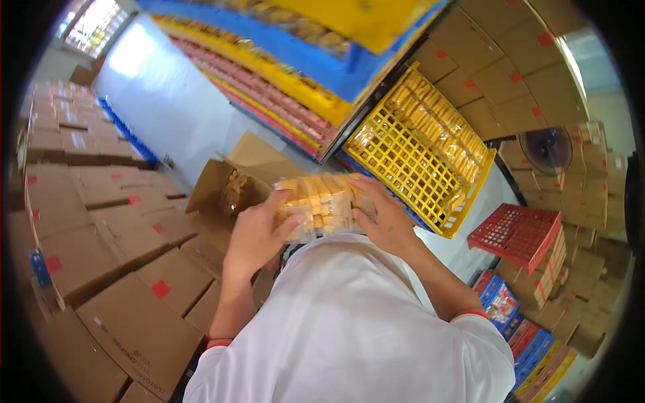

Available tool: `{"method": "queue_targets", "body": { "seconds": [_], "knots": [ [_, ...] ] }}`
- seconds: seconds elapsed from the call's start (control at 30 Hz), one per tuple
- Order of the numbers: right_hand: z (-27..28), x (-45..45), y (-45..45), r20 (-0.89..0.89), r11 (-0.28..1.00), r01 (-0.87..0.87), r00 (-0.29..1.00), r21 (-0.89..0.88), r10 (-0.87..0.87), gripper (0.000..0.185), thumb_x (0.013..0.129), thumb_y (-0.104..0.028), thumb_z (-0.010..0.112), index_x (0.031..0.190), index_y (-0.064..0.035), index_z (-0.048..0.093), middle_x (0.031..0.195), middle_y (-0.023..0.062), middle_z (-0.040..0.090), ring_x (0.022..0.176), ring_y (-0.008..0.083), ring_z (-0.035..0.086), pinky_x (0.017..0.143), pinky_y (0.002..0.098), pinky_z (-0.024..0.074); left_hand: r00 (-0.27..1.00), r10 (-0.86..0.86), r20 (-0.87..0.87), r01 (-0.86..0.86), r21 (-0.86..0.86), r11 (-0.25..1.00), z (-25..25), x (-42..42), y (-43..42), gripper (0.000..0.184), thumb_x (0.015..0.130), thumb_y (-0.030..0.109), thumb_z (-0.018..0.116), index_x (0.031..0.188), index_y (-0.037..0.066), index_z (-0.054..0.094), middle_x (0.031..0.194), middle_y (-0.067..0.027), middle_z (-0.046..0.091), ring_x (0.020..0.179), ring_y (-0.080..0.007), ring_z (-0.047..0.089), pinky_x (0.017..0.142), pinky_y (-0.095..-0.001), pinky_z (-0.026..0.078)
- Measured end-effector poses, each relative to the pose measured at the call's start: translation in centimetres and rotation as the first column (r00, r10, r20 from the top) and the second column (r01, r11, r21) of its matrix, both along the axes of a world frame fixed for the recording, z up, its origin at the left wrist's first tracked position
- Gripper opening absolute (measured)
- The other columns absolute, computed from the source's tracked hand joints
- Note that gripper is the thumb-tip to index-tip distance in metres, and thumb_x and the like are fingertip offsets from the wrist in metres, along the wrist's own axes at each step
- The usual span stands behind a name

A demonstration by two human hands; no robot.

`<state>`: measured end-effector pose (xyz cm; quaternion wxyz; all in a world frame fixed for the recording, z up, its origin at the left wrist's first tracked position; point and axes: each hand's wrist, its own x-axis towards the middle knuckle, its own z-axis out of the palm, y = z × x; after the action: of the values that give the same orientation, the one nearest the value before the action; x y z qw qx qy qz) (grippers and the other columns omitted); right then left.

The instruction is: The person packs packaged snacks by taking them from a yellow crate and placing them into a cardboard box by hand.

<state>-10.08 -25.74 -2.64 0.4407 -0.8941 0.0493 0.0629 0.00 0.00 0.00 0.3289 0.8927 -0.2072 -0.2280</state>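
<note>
My left hand and my right hand grip a bundle of clear plastic packs from its two ends, close in front of my body. The packs hold yellow-orange pieces, perhaps biscuits. Just beyond my left hand stands an open cardboard box with its flaps raised, and some wrapped packs show inside. Past my right hand a yellow plastic crate sits tilted in view, filled with rows of similar packs.
Stacked crates in blue, yellow and pink rise ahead. Closed cartons line the left side, and more cartons are piled at the back right. To the right are a red crate and a fan.
</note>
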Motion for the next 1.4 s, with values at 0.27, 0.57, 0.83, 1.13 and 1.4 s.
{"method": "queue_targets", "body": {
  "seconds": [0.27,0.57,0.83,1.13,1.4],
  "knots": [
    [-11.8,-8.3,-16.7,-0.117,0.885,0.448,0.893,0.131,-0.435,0.048,0.088,-0.017,0.065,0.135,-0.0086,0.059,0.128,0.0185,0.066,0.118,0.0372,0.064,0.102,0.0418,0.0501,0.931,-0.346,-0.111,0.346,-0.022,0.938,-10.2,-0.2,-21.8,0.05,0.095,0.047,0.066,0.124,0.006,0.063,0.094,-0.0224,0.073,0.091,-0.0418,0.07,0.079,-0.047,0.055],
    [-28.3,-13.3,-37.8,-0.437,0.671,0.731,0.648,0.127,-0.624,0.054,0.083,-0.029,0.064,0.135,-0.0134,0.063,0.118,0.0212,0.071,0.112,0.0383,0.067,0.099,0.0427,0.0506,0.725,-0.587,-0.36,0.685,0.278,0.674,-29.2,-0.7,-51.1,0.078,0.089,0.071,0.059,0.133,0.007,0.063,0.122,-0.0247,0.069,0.114,-0.042,0.066,0.098,-0.0473,0.051],
    [-44.4,-16.5,-46.8,-0.727,0.472,0.822,0.532,0.319,-0.435,0.058,0.086,-0.031,0.071,0.136,-0.0048,0.058,0.101,0.0163,0.074,0.078,0.0241,0.075,0.069,0.0371,0.059,0.618,-0.467,-0.633,0.77,0.368,0.521,-42.3,-2.7,-64.1,0.089,0.087,0.069,0.063,0.141,-0.001,0.055,0.094,-0.018,0.074,0.065,-0.0269,0.07,0.064,-0.0409,0.057],
    [-52.7,-16.6,-49.2,-0.781,0.296,0.9,0.428,0.32,-0.455,0.067,0.088,-0.037,0.07,0.14,0.0014,0.052,0.108,0.0218,0.072,0.084,0.0277,0.075,0.065,0.0381,0.0614,0.698,-0.449,-0.558,0.715,0.579,0.392,-52.8,-3.0,-68.2,0.099,0.09,0.075,0.054,0.161,0.011,0.028,0.144,-0.027,0.051,0.122,-0.039,0.059,0.093,-0.0524,0.052],
    [-49.1,-18.3,-52.5,-0.609,0.658,0.751,0.502,-0.045,-0.614,0.066,0.095,-0.044,0.062,0.143,-0.0003,0.053,0.119,0.0257,0.07,0.111,0.0386,0.067,0.1,0.0439,0.051,0.656,-0.753,-0.047,0.644,0.556,0.526,-51.7,-4.0,-68.4,0.07,0.104,0.05,0.048,0.157,0.006,0.036,0.16,-0.0286,0.033,0.147,-0.0438,0.035,0.118,-0.0497,0.035]
  ]
}}
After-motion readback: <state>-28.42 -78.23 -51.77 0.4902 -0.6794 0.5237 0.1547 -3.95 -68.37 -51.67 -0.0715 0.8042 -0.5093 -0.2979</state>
